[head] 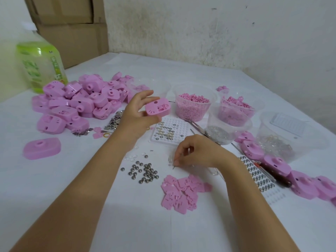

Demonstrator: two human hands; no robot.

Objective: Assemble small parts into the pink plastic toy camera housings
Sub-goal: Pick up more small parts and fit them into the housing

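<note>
My left hand (136, 110) holds a pink camera housing (158, 107) up above the table, its open inner side turned toward me. My right hand (194, 151) is down on the white table, fingertips pinching a thin metal tool (173, 167) beside small clear parts (170, 159). Loose button cell batteries (145, 172) lie just left of that hand. A heap of flat pink covers (183, 190) sits in front of it. A white tray (168, 131) with some batteries in its holes lies between my hands.
A big pile of pink housings (78, 100) fills the left; one housing (41, 148) lies apart. Clear tubs of pink parts (193, 104) (236, 110) stand behind the tray. More housings (276, 164) and a battery strip (258, 175) line the right. A green bottle (40, 64) stands far left.
</note>
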